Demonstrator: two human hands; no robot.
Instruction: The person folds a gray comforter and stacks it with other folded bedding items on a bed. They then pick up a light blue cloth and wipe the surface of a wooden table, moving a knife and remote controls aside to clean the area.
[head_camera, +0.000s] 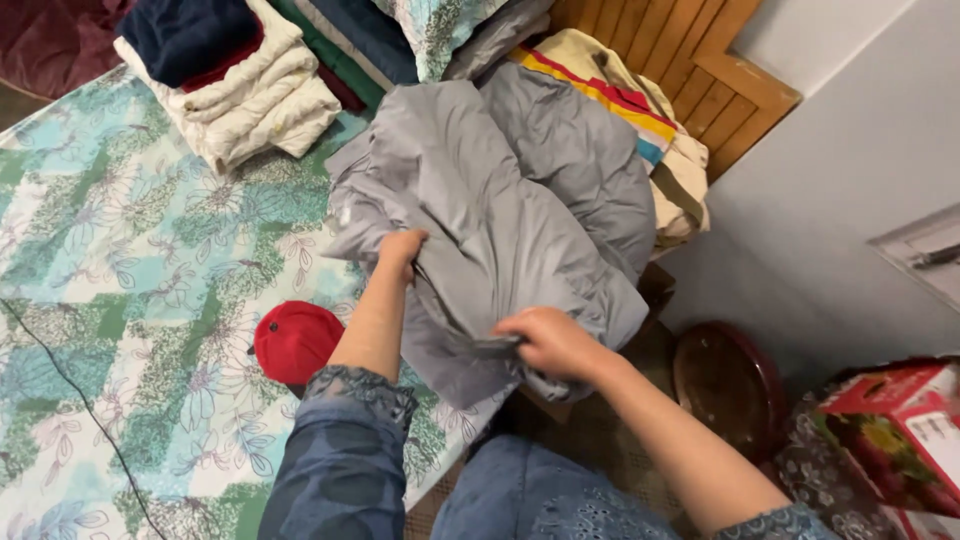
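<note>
Both hands closed on grey cloth (500, 200): left hand (402, 247), right hand (548, 340).

I see a plain grey cloth (500, 200). The sheet (140, 300) has green, blue and white flowers. The cap (295, 340) is red. My sleeves (350, 450) are blue denim. The towels (260, 100) are cream, the box (890, 420) red.

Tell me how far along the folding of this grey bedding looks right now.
Done: a cream blanket and dark clothes sit folded in a stack on the floral bed. In hand: the left hand and right hand both grip the grey quilt, bunched and rumpled. Left: the quilt is not yet flat or folded.
</note>
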